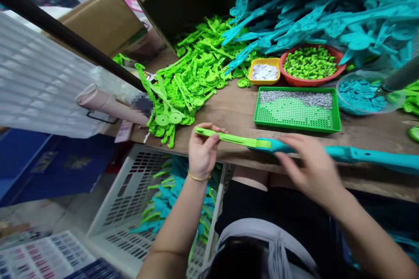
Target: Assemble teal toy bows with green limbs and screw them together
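My left hand (203,150) pinches the far left part of a slim bright green plastic arm (237,139) between thumb and fingers. That arm runs rightward into the end of a long turquoise plastic piece (363,155), and the two meet in line just above the table's front edge. Around the turquoise piece, close to this joint, the thumb and fingers of my right hand (309,168) are closed, slightly blurred. Past my right hand the turquoise piece reaches the right edge of the view. Whether the joint is fastened I cannot tell.
Behind lie a heap of green parts (199,74) and a tall turquoise pile (321,13). Small pieces fill a green tray (297,129), yellow dish (264,81), red bowl (310,82) and clear bowl (391,104). A white crate (114,209) with parts stands below left.
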A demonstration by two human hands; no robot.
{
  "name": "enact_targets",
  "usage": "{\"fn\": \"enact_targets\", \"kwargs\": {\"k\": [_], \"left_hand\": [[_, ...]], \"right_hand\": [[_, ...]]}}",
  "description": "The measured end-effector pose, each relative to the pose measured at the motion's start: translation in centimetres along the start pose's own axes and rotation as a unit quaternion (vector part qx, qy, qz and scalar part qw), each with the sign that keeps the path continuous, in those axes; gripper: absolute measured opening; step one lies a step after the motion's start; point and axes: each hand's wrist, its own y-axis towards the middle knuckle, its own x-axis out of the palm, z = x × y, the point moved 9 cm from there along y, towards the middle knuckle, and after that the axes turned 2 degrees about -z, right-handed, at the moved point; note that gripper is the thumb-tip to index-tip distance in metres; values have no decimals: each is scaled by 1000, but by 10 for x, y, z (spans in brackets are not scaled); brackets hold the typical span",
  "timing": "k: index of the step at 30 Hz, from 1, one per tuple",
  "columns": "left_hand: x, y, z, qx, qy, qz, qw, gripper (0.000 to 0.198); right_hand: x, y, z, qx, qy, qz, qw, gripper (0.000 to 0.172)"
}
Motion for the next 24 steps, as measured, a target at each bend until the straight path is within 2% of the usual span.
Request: {"fn": "enact_targets", "kwargs": {"k": [3,6,9,12,15,17,20,24], "left_hand": [[13,-5,-22,-10,18,-65,998,45],[27,-6,-49,-34,70,-137,988,47],[33,-2,-58,-11,96,-157,983,37],[37,-1,-55,7,97,-173,980,35],[35,0,-50,-7,111,-199,974,32],[33,0,-44,-18,128,-238,963,34],[26,5,-22,18,162,-265,950,39],[24,8,-5,54,235,-262,934,23]], "right_hand": [[55,25,-20,-50,-146,-93,984,29],[83,37,-23,-66,-231,-145,960,21],[84,38,-27,-90,-251,-130,955,23],[79,35,-28,-102,-256,-114,955,23],[79,36,-26,-96,-243,-128,957,22],[78,39,-26,-83,-214,-135,964,23],[80,45,-31,-69,-141,-133,979,21],[93,48,-30,-37,-79,-142,986,14]]}}
